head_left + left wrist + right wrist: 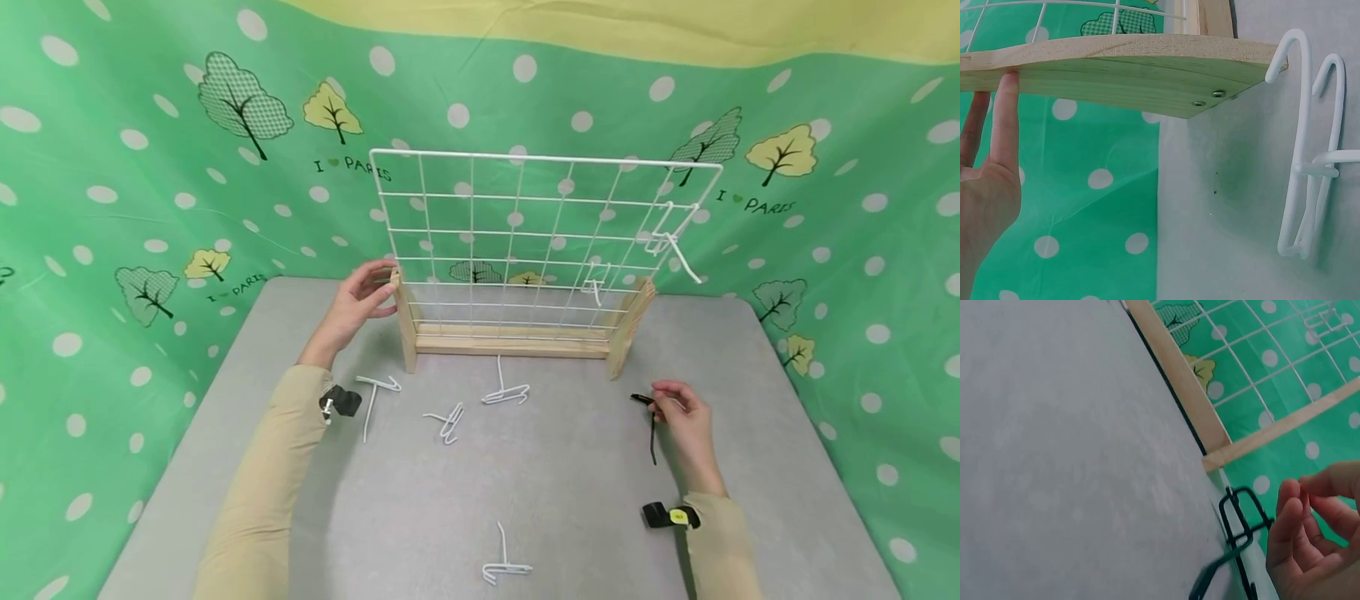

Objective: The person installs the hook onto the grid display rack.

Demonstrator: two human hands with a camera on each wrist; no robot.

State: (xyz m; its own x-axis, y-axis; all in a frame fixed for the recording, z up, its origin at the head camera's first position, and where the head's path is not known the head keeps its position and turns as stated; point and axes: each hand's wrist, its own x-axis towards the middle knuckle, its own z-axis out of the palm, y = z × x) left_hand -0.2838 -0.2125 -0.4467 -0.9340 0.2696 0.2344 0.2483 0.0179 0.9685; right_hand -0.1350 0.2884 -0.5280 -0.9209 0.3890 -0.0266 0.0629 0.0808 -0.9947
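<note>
A white wire grid panel stands upright in a wooden stand. My left hand is at the stand's left side. In the left wrist view, its extended fingers touch the outer face of the wooden side piece. On the right, my right hand pinches a black wire hook above the table, in front of the stand's right foot. The black hook's double-pronged end shows beside the fingers in the right wrist view.
Two white hooks hang at the grid's right side, one higher and one lower. Several white hooks lie on the grey table: left, middle, by the stand and near the front. A green dotted cloth surrounds the table.
</note>
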